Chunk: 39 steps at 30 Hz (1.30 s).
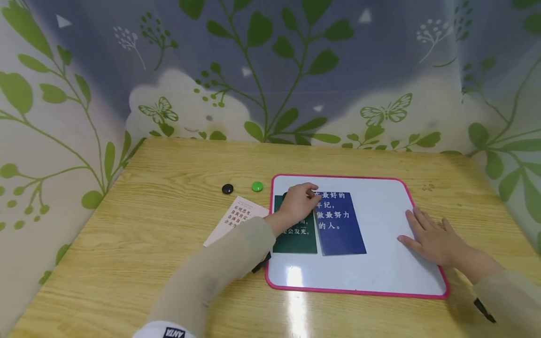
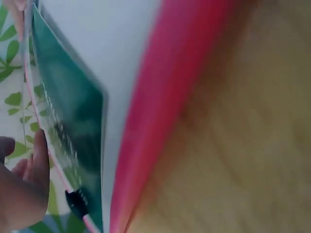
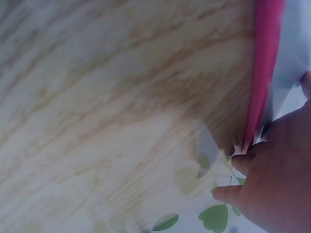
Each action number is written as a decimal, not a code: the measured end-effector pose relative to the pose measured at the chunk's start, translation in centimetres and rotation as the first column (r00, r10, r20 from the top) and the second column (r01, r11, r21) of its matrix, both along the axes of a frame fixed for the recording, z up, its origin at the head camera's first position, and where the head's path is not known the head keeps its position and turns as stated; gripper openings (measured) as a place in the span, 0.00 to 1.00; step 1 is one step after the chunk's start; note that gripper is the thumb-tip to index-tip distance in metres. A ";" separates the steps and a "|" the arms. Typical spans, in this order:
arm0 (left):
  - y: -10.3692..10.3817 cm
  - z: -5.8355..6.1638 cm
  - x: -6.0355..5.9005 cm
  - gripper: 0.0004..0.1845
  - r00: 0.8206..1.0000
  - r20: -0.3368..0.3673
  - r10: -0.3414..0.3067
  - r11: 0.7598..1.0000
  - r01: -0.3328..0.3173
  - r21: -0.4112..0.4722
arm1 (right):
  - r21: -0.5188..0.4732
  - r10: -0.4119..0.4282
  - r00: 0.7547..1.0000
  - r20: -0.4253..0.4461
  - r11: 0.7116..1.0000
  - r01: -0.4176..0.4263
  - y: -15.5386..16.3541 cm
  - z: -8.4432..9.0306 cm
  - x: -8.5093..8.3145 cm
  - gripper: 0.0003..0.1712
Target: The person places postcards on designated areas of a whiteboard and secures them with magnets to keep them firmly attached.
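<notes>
While the right hand (image 1: 433, 237) lies flat with fingers spread on the pink-framed whiteboard (image 1: 380, 277), we see the left hand (image 1: 298, 203) with fingers curled at the top of the green card (image 1: 296, 239), apparently pinching something small there. Beside it, touching, lies the blue card (image 1: 340, 230), printed in white "做最努力的人"; a pink card (image 1: 234, 219) with dark print, a black magnet (image 1: 227, 188) and a green magnet (image 1: 257, 186) lie on the wooden table (image 1: 160, 253).

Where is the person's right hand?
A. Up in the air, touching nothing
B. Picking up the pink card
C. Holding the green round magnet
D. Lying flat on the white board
D: in the head view the right hand lies flat with straight fingers on the right side of the pink-framed white board, far from the green magnet and the pink card out on the table.
</notes>
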State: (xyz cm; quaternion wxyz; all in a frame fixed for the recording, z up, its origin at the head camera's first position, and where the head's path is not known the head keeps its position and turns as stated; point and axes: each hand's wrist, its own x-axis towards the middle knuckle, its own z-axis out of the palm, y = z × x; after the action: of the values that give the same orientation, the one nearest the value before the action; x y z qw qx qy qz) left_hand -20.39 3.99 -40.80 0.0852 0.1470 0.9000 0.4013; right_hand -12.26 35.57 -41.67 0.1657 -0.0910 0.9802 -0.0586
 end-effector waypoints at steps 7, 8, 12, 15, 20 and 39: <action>-1.8 1.7 -0.1 0.19 0.912 -0.392 -0.121 0.908 -0.057 -0.415 | 0.010 0.005 1.000 -0.001 1.000 -0.005 0.0 0.0 -0.2 0.53; -2.3 1.9 -0.2 0.19 0.906 -0.406 -0.117 0.903 -0.073 -0.424 | 0.010 0.005 1.000 -0.001 1.000 -0.005 0.0 0.0 -0.3 0.53; -4.8 2.2 -1.2 0.20 0.913 -0.396 -0.094 0.898 -0.094 -0.430 | 0.008 0.000 1.000 -0.002 1.000 0.000 -0.1 0.1 -0.3 0.53; -7.1 1.9 -1.9 0.21 0.921 -0.381 -0.082 0.896 -0.099 -0.432 | 0.011 0.000 1.000 -0.005 1.000 0.000 0.0 0.1 -0.2 0.53; -11.2 1.0 -2.4 0.24 0.945 -0.326 -0.028 0.880 -0.131 -0.456 | 0.010 0.007 1.000 -0.005 1.000 -0.007 0.1 -0.1 -0.4 0.53; -19.8 -0.9 -2.7 0.30 0.981 -0.187 0.043 0.757 -0.154 -0.635 | -0.055 0.104 0.989 -0.105 0.992 -0.110 -7.2 1.9 -0.6 0.49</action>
State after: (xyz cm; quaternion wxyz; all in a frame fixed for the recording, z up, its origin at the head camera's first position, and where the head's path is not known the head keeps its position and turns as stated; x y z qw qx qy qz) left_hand -23.08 -15.85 -41.65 0.0363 0.0930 0.9934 0.0572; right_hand -12.86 28.35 -39.74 0.1153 -0.1512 0.9789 -0.0744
